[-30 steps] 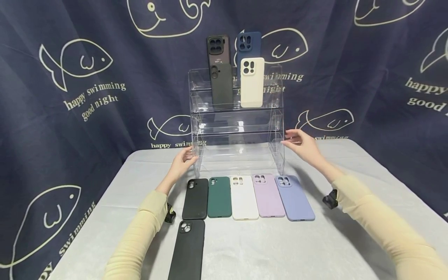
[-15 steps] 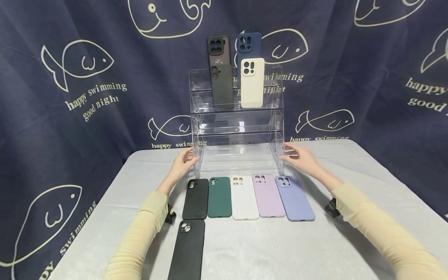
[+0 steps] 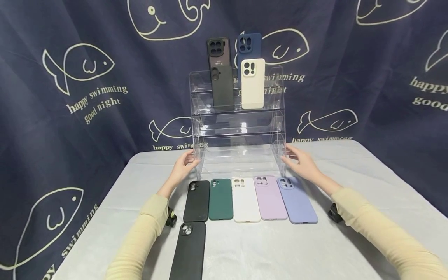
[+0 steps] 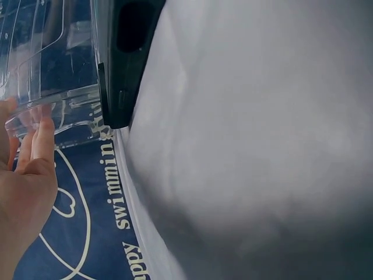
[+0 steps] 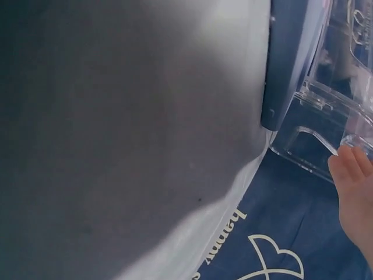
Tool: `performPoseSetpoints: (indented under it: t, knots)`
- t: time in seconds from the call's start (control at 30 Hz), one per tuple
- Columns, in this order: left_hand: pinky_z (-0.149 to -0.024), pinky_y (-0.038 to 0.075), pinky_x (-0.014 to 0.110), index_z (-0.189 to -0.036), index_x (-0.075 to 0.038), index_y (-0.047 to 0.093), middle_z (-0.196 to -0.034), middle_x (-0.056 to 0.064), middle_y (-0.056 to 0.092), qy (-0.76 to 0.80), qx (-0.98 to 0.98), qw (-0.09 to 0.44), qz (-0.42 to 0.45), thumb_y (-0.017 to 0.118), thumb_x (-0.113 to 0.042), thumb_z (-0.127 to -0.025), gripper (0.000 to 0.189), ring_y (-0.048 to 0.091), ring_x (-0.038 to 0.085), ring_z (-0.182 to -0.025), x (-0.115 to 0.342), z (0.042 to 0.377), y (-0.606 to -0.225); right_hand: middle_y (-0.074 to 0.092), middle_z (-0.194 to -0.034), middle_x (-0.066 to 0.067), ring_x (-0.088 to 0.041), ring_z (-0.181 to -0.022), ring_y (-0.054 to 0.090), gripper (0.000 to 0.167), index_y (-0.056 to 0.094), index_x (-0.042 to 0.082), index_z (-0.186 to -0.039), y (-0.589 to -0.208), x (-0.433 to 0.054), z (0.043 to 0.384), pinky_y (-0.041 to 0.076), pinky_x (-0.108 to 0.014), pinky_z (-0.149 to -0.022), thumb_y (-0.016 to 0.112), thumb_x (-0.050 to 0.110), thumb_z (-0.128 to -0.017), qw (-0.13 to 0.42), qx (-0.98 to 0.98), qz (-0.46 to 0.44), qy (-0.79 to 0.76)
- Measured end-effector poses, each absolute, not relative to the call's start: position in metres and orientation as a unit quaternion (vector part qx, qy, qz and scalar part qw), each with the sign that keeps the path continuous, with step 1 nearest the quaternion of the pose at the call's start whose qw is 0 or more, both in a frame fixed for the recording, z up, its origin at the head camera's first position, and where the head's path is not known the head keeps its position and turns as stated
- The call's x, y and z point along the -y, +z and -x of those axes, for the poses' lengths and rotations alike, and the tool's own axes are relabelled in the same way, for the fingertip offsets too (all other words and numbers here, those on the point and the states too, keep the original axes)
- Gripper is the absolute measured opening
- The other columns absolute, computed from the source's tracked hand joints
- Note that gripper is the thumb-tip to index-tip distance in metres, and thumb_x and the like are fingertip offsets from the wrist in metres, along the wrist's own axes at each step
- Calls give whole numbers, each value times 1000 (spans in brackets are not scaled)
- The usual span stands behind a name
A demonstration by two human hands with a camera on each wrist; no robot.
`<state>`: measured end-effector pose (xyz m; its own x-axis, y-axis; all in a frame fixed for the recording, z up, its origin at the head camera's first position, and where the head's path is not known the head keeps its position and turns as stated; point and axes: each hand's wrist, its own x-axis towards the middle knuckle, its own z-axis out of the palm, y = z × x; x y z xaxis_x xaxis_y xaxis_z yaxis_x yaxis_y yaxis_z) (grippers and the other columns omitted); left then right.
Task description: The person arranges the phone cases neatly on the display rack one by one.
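A clear tiered display stand (image 3: pixel 241 123) stands upright at the back of the table. My left hand (image 3: pixel 182 167) grips its left side panel low down, thumb in front and fingers behind. On the opposite side my right hand (image 3: pixel 303 165) holds the right panel at about the same height. Two upper tiers bear phone cases: a dark one (image 3: pixel 225 52) and a navy one (image 3: pixel 254 44) behind, a black one (image 3: pixel 223 89) and a cream one (image 3: pixel 252 89) before them. In the right wrist view, fingers (image 5: pixel 352 166) meet the clear panel.
Close before the stand lies a row of phone cases: black (image 3: pixel 196 204), green (image 3: pixel 221 200), white (image 3: pixel 246 204), lilac (image 3: pixel 271 200) and periwinkle blue (image 3: pixel 299 204). Another black case (image 3: pixel 189 249) lies nearer the front. A navy fish-print curtain (image 3: pixel 140 77) hangs behind the table (image 3: pixel 266 252).
My right hand has slid down along the stand's right side and settled on the panel. The left hand keeps its place. Head view has shifted slightly.
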<state>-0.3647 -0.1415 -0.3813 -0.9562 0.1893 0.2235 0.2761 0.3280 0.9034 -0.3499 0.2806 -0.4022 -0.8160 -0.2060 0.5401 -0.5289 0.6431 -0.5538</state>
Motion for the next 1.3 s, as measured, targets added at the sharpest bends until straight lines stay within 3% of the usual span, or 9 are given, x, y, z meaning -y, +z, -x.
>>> performPoseSetpoints:
  t: [0.17, 0.4, 0.5, 0.8, 1.0, 1.1, 1.3]
  knots:
    - [-103, 43, 48, -138, 9, 35, -126, 33, 49, -557, 816, 43, 148, 60, -5, -90, 56, 50, 43, -116, 144, 368, -383, 57, -118, -32, -45, -102, 60, 48, 45, -11, -130, -403, -277, 349, 51, -46, -88, 61, 11, -90, 218, 875, -188, 388]
    - [-101, 46, 44, -140, 2, 37, -125, 27, 52, -537, 828, 61, 147, 61, -11, -91, 56, 53, 39, -115, 151, 383, -391, 57, -118, -32, -43, -102, 60, 48, 45, -11, -131, -399, -271, 349, 49, -11, -84, 61, 8, -90, 205, 850, -180, 450]
    - [-98, 48, 45, -137, 3, 39, -121, 28, 54, -536, 829, 68, 143, 62, -10, -90, 54, 55, 40, -112, 151, 382, -388, 57, -118, -32, -44, -103, 59, 48, 46, -11, -131, -399, -270, 350, 46, -4, -82, 62, 7, -90, 206, 845, -183, 459]
    - [-98, 49, 44, -135, 3, 43, -126, 26, 55, -500, 857, 51, 117, 63, -13, -90, 52, 54, 38, -116, 157, 365, -387, 54, -123, -32, -41, -106, 59, 47, 47, -10, -130, -403, -268, 353, 44, -1, -82, 62, 9, -90, 204, 843, -184, 462]
    - [-104, 42, 48, -132, 5, 45, -126, 29, 55, -510, 845, 48, 153, 61, -12, -91, 47, 52, 40, -119, 166, 339, -391, 56, -121, -32, -40, -104, 60, 47, 47, -10, -131, -407, -269, 355, 43, 1, -81, 61, 9, -90, 197, 848, -181, 457]
    - [-102, 45, 47, -130, 5, 48, -123, 28, 57, -515, 840, 58, 162, 62, -11, -90, 45, 54, 40, -116, 171, 324, -390, 56, -119, -33, -42, -103, 60, 46, 46, -10, -130, -407, -271, 355, 44, -1, -81, 61, 8, -91, 195, 853, -178, 451]
    - [-88, 54, 31, -125, 4, 54, -111, 25, 64, -487, 852, 62, 182, 62, -10, -90, 39, 63, 34, -101, 178, 297, -393, 57, -118, -33, -44, -100, 61, 46, 46, -11, -130, -407, -277, 353, 47, -4, -80, 60, 7, -91, 188, 858, -170, 447]
